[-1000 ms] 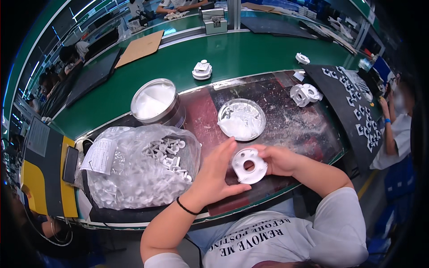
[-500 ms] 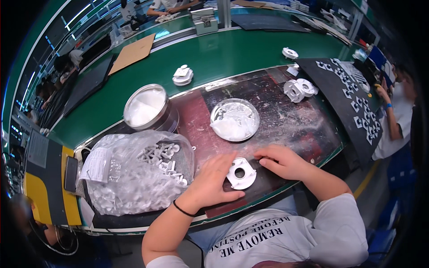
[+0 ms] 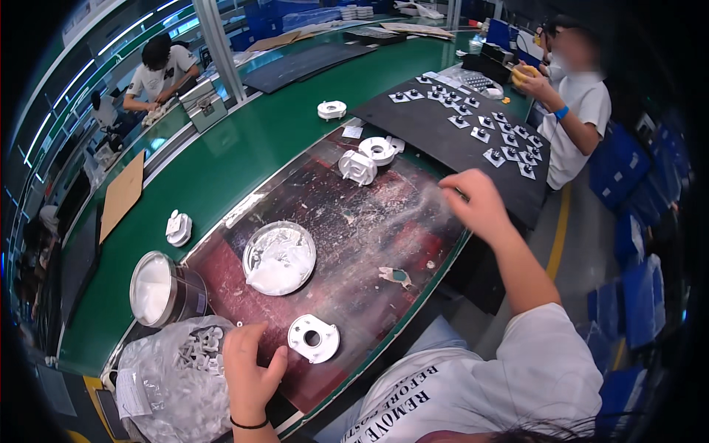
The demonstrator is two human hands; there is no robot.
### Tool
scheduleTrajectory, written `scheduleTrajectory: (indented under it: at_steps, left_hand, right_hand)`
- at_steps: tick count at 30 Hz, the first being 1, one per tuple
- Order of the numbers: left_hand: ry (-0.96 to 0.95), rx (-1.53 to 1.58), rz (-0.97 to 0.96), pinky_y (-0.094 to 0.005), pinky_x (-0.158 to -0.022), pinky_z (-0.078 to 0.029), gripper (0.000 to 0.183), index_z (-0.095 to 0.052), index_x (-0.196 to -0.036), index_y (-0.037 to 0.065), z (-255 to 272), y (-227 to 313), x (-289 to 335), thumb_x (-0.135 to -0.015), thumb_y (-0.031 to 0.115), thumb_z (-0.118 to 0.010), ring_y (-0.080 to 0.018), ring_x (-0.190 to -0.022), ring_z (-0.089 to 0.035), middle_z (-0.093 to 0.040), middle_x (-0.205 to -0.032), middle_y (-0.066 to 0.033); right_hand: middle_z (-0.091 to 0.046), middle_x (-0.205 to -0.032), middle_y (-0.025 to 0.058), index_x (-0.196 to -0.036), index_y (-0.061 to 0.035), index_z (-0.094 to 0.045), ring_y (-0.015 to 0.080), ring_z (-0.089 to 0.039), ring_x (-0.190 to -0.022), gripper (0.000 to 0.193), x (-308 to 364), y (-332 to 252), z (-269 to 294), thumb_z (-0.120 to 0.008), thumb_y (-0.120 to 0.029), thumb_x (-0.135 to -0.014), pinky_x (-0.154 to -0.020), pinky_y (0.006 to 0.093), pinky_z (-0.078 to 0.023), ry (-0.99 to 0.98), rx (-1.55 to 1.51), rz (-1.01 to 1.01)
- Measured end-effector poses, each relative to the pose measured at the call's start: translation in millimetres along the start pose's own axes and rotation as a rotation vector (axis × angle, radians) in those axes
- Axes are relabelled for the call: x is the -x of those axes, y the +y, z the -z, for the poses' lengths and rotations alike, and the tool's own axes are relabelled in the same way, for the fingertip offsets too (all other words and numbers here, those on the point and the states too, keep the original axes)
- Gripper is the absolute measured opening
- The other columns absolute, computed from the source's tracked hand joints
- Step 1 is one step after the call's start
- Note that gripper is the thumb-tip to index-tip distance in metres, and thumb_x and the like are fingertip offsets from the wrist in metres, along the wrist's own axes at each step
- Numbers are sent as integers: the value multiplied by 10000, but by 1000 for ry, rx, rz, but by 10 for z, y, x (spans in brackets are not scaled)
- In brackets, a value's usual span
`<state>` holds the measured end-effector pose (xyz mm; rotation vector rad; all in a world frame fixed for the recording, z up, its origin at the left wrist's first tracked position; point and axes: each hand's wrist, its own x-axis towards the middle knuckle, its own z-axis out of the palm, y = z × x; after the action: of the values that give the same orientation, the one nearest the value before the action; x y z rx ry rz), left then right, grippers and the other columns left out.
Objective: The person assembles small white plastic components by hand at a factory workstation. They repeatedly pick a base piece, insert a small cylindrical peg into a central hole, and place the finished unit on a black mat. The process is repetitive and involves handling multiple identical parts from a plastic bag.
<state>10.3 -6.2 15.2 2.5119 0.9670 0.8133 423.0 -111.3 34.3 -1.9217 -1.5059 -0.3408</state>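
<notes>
A round white plastic housing part (image 3: 314, 339) with a hole in its middle lies flat on the worn red and black work mat (image 3: 354, 244). Just left of it is my left hand (image 3: 251, 360), fingers bent and thumb apart, holding nothing; it lies beside an open clear bag (image 3: 173, 384) of white plastic pieces. My right hand (image 3: 476, 203) is raised over the mat's right end, close to the black board (image 3: 458, 148). Its fingers are pinched together, with a small dark spot between them that is too small to name. Rows of small white parts with black centres (image 3: 509, 140) cover that board.
Behind the housing sits a round metal lid (image 3: 279, 258) with white grease, and a metal can (image 3: 153, 289) stands left of it. More white housings (image 3: 357, 168) lie at the mat's far edge. A co-worker (image 3: 576, 111) handles something yellow beyond the board.
The view has swung to the right. My right hand has left the white housing and moved right, toward the black board. My left hand has come away from the housing, which stays on the mat.
</notes>
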Motion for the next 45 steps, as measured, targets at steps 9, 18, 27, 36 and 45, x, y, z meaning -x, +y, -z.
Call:
scheduleTrajectory:
  at_steps: [9,18,27,36,45]
  left_hand:
    - [-31,9,-3,-407,-899,-398,396,-586,-1043,16,10,-8,26,-671,100,-690,-335,-985,-515,-578,-1007,-153]
    - [-34,-3,-26,-424,-883,-404,370,-601,-1016,17,-21,1,10,-675,121,-698,-340,-965,-528,-592,-990,-150]
    - [-74,8,-8,-423,-890,-395,327,-608,-994,14,-15,-2,11,-697,126,-687,-342,-976,-525,-597,-983,-150]
    - [-92,4,-15,-421,-869,-403,303,-610,-987,17,-44,-8,6,-719,136,-684,-342,-941,-544,-609,-958,-149]
    - [-103,41,-3,-422,-865,-407,402,-585,-1055,13,22,-20,49,-723,199,-713,-351,-953,-543,-608,-988,-158]
  right_hand:
    - [-621,-1045,99,-1089,-73,-605,277,-525,-1031,409,286,893,337,-610,-380,-818,-889,406,-380,-26,413,-362]
    - [-597,-1023,129,-1041,-83,-587,281,-489,-1072,499,18,1207,363,-624,-507,-781,-933,412,-326,-209,393,-592]
    - [-591,-1076,113,-1045,-107,-600,284,-466,-1108,444,51,1010,299,-642,-459,-778,-939,405,-309,-204,327,-410]
    - [-628,-914,36,-886,-97,-580,225,-567,-942,183,268,755,-69,-684,-146,-744,-875,382,-356,91,434,-66]
    - [-616,-810,70,-839,-73,-608,271,-575,-816,87,179,48,-152,-649,-100,-767,-833,385,-404,231,34,-84]
